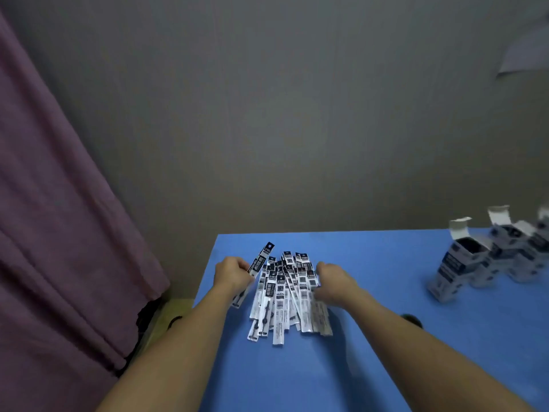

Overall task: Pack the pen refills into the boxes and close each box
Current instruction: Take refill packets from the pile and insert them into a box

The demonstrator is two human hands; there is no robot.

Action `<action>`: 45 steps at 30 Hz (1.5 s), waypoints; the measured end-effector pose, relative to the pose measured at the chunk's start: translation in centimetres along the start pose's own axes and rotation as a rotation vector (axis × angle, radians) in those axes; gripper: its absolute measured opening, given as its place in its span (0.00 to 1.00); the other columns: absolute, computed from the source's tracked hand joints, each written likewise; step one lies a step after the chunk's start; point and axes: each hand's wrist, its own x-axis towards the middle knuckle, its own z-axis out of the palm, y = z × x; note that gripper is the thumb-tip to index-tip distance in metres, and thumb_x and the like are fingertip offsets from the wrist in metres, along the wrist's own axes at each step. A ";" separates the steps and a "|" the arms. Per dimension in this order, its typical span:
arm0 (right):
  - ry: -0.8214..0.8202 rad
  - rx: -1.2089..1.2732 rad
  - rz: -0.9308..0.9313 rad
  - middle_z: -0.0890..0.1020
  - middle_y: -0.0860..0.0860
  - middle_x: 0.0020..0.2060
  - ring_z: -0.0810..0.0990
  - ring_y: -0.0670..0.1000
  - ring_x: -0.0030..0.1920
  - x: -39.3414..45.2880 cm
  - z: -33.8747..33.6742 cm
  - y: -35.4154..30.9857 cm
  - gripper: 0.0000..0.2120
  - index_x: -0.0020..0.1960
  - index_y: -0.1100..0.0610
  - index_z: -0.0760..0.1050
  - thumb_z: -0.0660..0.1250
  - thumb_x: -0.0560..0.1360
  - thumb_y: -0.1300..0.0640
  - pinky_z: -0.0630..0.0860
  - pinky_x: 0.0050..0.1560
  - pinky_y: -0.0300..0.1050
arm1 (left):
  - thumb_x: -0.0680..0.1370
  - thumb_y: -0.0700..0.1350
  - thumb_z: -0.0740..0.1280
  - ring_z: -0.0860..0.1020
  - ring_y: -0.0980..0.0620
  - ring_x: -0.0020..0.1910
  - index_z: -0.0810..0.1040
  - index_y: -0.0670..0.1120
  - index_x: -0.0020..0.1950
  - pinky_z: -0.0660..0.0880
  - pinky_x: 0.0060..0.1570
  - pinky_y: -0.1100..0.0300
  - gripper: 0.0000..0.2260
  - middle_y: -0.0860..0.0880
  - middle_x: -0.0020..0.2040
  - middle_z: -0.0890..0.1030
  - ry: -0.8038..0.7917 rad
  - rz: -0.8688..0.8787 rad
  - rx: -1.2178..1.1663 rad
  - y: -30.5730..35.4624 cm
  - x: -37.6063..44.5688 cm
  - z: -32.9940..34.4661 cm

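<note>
Blue table [386, 337], refills [285, 295] heaped between both hands.
Left grip [233, 272] pinches one refill [261, 260] beside the heap; right grip [331, 279] curls onto the heap's edge.

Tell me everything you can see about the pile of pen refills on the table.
The pile of refills lies on the blue table, near its far left corner. Each refill sits in a long, narrow sleeve, apparently clear plastic, with black-and-white printed labels. They lie roughly parallel and overlap loosely, fanned out. The left hand grips one refill lifted at the left edge; the right hand rests on the pile's right side.
</note>
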 end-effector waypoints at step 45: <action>0.087 0.062 0.323 0.74 0.56 0.60 0.75 0.57 0.59 -26.1 -8.4 36.3 0.18 0.64 0.59 0.68 0.64 0.75 0.57 0.76 0.56 0.51 | 0.74 0.36 0.73 0.78 0.44 0.47 0.80 0.41 0.45 0.72 0.43 0.57 0.04 0.42 0.47 0.81 -0.122 0.245 0.076 21.9 -17.4 23.5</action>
